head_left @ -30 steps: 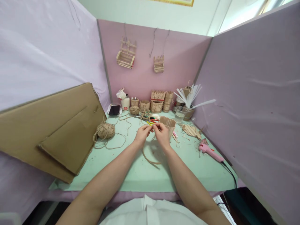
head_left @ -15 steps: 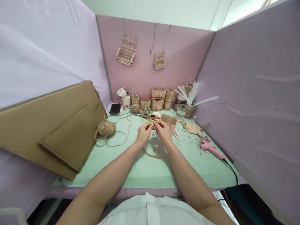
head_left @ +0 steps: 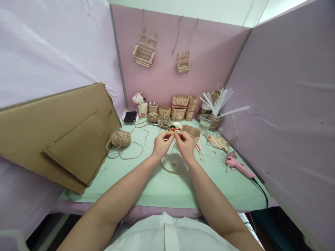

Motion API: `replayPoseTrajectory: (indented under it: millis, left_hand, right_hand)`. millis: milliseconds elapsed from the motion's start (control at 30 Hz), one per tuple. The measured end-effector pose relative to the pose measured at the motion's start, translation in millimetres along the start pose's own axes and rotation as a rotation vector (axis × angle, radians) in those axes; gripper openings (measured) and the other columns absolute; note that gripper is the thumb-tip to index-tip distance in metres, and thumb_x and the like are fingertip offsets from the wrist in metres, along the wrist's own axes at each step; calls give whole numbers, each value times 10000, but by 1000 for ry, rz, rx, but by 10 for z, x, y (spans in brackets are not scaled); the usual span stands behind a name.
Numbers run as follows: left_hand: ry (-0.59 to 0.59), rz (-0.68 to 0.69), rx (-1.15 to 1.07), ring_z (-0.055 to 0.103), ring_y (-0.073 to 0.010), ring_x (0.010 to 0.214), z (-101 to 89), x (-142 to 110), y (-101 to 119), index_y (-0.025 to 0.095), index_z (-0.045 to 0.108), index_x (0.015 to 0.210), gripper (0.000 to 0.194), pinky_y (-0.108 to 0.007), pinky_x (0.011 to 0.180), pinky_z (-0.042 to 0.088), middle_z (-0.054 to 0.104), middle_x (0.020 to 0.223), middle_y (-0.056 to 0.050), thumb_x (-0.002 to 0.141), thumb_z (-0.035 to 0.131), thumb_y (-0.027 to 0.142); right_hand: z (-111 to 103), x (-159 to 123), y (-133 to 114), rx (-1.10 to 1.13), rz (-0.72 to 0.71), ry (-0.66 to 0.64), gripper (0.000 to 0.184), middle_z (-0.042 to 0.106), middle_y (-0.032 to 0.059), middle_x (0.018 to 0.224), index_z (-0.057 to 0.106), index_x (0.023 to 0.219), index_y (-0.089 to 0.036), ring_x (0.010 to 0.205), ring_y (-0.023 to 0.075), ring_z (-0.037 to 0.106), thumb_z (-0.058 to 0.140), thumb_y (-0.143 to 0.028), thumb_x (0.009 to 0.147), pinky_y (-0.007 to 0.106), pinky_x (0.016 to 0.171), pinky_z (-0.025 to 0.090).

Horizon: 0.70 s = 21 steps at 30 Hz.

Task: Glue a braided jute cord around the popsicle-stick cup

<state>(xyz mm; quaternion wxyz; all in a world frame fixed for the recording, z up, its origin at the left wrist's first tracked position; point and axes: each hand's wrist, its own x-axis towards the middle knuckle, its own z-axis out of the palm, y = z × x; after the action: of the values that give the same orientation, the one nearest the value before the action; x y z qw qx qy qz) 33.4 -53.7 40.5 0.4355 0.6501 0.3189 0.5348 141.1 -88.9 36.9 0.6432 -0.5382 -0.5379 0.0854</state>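
Over the middle of the table, my left hand and my right hand meet fingertip to fingertip, each in a pinch. A jute cord, apparently braided, hangs from between them and curves onto the table below. Its upper strands are mostly hidden by my fingers. Just behind my right hand stands a cup made of wooden sticks. Pliers with red and yellow handles lie beyond my fingertips, partly covered by them. Loose twine is heaped behind the pliers.
To the left are a ball of twine and leaning cardboard. A pink glue gun, flat wooden sticks and a clear cup are on the right. Stick-made containers line the back; small wooden racks hang above.
My hands stay together in front of me, fingertips pinched, and have shifted slightly. The whole view has tilted down a little. The cord still hangs below them.
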Motion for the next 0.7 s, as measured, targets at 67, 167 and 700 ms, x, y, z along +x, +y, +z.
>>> replayPoseTrajectory:
  millis: [67, 167, 700]
  left_hand:
    - [-2, 1, 1, 612, -133, 740, 1, -9, 14, 144, 659, 774, 102, -248, 710, 481, 678, 773, -38, 746, 581, 204]
    - [-9, 15, 16, 618, -138, 749, -10, -15, 30, 142, 672, 787, 110, -251, 708, 487, 682, 794, -48, 738, 588, 193]
    - [-91, -449, -668, 522, -71, 635, 13, 54, -6, 143, 641, 692, 198, -215, 627, 405, 608, 705, 2, 556, 745, 244]
  right_hand:
    - [-8, -3, -10, -21, -28, -9, 163, 600, 24, 737, 672, 741, -183, 695, 148, 544, 571, -300, 792, 277, 636, 424]
    - [-21, 2, 0, -29, -37, -13, 177, 606, 29, 734, 686, 749, -179, 695, 152, 551, 572, -306, 798, 281, 637, 427]
    - [22, 11, 35, 370, 479, -100, 202, 418, -65, 455, 608, 687, -176, 425, 80, 347, 638, -376, 682, 224, 433, 273]
